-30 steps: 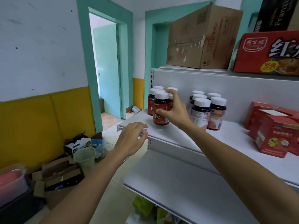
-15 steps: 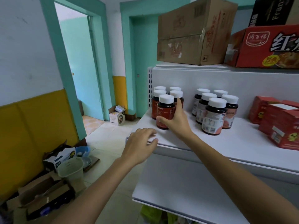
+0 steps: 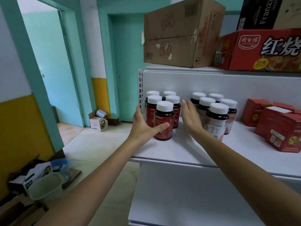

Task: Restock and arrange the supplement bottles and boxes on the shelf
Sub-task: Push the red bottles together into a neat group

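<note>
Several red-labelled bottles with white caps (image 3: 164,118) stand in a cluster at the left end of the white shelf (image 3: 179,150). My left hand (image 3: 143,126) is flat against the cluster's left side, its thumb across the front bottle's base. My right hand (image 3: 189,116) is held flat with straight fingers on the cluster's right side, in the gap before a second group of pale-labelled bottles (image 3: 215,116). Red supplement boxes (image 3: 276,126) sit further right on the same shelf.
A brown carton (image 3: 180,33) and a red printed carton (image 3: 260,49) rest on the shelf top. A lower white shelf (image 3: 187,201) juts out below. On the floor at left are open cardboard boxes (image 3: 98,121), a pale bucket (image 3: 46,185) and a blue bowl (image 3: 59,163).
My right hand has let go of the front red bottle and opened flat beside the cluster. My left hand rose from the shelf edge to the cluster's left side.
</note>
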`<state>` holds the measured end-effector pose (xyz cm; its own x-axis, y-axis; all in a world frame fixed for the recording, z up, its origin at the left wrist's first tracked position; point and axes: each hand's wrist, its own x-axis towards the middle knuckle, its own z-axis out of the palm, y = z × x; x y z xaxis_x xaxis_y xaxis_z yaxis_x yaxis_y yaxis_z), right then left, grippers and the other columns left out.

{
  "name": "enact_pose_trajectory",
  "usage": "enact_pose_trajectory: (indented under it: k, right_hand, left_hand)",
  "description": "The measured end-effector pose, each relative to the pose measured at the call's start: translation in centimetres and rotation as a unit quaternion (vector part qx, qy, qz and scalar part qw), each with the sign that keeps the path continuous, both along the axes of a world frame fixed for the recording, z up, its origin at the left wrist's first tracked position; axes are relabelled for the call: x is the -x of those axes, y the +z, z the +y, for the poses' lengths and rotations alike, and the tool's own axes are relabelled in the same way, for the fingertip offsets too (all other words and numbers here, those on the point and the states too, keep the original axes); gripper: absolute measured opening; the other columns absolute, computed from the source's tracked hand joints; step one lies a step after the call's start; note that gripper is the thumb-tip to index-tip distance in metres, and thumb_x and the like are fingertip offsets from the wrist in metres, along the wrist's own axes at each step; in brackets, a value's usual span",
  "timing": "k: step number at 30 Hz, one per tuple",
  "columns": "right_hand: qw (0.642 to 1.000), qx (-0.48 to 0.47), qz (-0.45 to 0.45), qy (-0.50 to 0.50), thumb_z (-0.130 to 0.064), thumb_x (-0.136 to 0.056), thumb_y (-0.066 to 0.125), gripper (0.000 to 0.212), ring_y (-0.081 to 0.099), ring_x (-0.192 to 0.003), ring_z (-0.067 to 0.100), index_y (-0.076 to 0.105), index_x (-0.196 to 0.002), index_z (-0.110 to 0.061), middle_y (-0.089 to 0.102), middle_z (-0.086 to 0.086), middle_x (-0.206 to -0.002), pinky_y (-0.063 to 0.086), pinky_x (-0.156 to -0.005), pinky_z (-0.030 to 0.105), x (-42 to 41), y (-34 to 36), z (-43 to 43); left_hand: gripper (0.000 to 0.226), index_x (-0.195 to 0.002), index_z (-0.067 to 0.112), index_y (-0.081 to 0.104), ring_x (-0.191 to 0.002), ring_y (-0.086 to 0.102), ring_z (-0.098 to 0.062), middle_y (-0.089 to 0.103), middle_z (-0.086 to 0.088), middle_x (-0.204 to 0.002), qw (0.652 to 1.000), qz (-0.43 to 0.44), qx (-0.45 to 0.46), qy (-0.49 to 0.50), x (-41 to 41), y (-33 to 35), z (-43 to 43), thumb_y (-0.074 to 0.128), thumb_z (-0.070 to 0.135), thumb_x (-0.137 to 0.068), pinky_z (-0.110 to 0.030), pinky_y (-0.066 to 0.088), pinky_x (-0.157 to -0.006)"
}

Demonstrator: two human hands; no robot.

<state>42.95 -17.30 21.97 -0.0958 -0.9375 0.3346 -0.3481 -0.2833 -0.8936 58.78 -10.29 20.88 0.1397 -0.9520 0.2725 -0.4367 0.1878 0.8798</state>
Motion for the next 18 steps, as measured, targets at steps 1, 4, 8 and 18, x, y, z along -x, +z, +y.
enact_pose_trajectory:
  k: [1,4,8,18]
  right_hand:
    - [1.0,-0.002,-0.007,0.006,-0.047,-0.099,0.029,0.059,0.026,-0.142,0.02,0.027,-0.148,-0.014,0.031,0.002,-0.153,0.018,-0.116,0.038,-0.4,0.2,-0.5]
    - [0.998,-0.016,-0.045,0.028,-0.051,-0.096,0.038,0.061,0.038,-0.133,0.02,0.033,-0.144,-0.013,0.041,0.002,-0.145,0.029,-0.111,0.039,-1.4,0.9,-1.7]
    - [0.998,-0.005,-0.048,0.027,-0.048,-0.093,0.048,0.064,0.035,-0.137,0.023,0.027,-0.148,-0.024,0.036,0.005,-0.151,0.03,-0.111,0.039,-2.1,1.3,-3.0]
    - [0.994,0.001,-0.108,-0.017,-0.044,-0.09,0.052,0.049,0.052,-0.116,0.018,0.043,-0.136,-0.031,0.059,-0.003,-0.121,0.041,-0.099,0.035,-5.0,0.3,-3.8]
  left_hand:
    - [0.122,-0.149,0.022,-0.008,-0.145,0.006,-0.016,0.003,-0.002,-0.157,1.0,-0.01,0.014,0.001,0.4,0.1,-0.7,0.079,0.044,-0.066,-0.034,0.014,-0.114]
    - [0.127,-0.148,0.028,-0.006,-0.142,0.014,-0.017,0.012,-0.001,-0.154,0.998,-0.018,0.057,0.006,1.4,-0.1,-2.5,0.085,0.042,-0.059,-0.035,0.019,-0.114]
    - [0.123,-0.146,0.031,0.001,-0.139,0.023,-0.017,0.021,-0.002,-0.151,0.996,-0.004,0.087,-0.008,1.5,-0.6,-4.2,0.086,0.032,-0.058,-0.034,0.025,-0.113]
    - [0.117,-0.143,0.036,0.008,-0.128,0.041,-0.014,0.035,0.004,-0.143,0.994,0.026,0.083,-0.072,-1.8,-1.0,-6.8,0.085,0.031,-0.055,-0.028,0.036,-0.103]
